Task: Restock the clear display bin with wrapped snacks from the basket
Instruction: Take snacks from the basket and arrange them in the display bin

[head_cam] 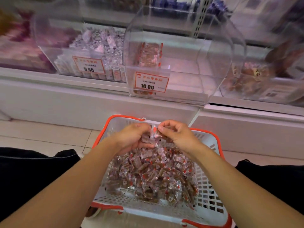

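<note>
A white basket (209,199) with an orange rim sits on the floor below me, filled with several small brown wrapped snacks (153,175). Over its far end, my left hand (133,137) cups a bunch of the snacks from underneath, fingers curled round them. My right hand (176,134) pinches wrappers at the top of the same bunch. The clear display bin (189,66) stands on the shelf straight ahead, its lid raised, with a short stack of the same snacks (150,54) at its left side and a price tag reading 10.80 (151,82) on the front.
Left of it stands another clear bin (92,51) with silvery wrapped sweets and a 9.80 tag. A further bin (256,78) with brown goods is at the right. A white shelf ledge (98,99) runs across in front of the bins. My dark trouser legs flank the basket.
</note>
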Action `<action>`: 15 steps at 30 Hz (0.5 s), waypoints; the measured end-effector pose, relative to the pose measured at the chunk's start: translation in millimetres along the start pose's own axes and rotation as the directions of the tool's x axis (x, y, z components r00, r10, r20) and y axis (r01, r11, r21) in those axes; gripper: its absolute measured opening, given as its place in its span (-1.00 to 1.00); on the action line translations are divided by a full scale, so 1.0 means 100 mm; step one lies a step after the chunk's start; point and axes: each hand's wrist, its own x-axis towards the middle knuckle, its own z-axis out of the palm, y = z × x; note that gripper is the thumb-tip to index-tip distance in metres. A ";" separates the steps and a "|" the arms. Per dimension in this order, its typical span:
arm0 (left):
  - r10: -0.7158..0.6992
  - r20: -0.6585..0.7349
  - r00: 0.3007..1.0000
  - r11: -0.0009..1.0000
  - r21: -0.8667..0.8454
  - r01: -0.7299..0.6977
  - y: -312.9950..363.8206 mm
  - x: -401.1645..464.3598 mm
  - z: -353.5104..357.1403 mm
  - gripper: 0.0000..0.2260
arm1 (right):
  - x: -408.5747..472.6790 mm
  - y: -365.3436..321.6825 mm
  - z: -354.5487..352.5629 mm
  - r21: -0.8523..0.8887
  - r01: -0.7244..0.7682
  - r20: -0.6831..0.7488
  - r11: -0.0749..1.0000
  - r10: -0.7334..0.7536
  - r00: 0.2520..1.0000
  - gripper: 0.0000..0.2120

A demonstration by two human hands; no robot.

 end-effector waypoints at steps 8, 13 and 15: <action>0.043 0.048 0.998 0.999 0.027 -0.045 -0.12 -0.03 0.03 -0.66 | -0.03 0.10 0.05 -0.113 -0.038 -0.133 0.993 0.022 0.991 -0.82; 0.042 0.096 0.995 0.999 0.015 -0.044 -0.17 -0.01 -0.04 -0.64 | -0.05 0.08 0.02 -0.003 -0.134 -0.085 0.991 0.133 0.987 -0.80; 0.043 0.102 0.994 0.998 0.031 -0.046 -0.17 0.00 -0.07 -0.65 | -0.06 0.06 -0.01 0.123 -0.207 -0.026 0.971 0.211 0.977 -0.79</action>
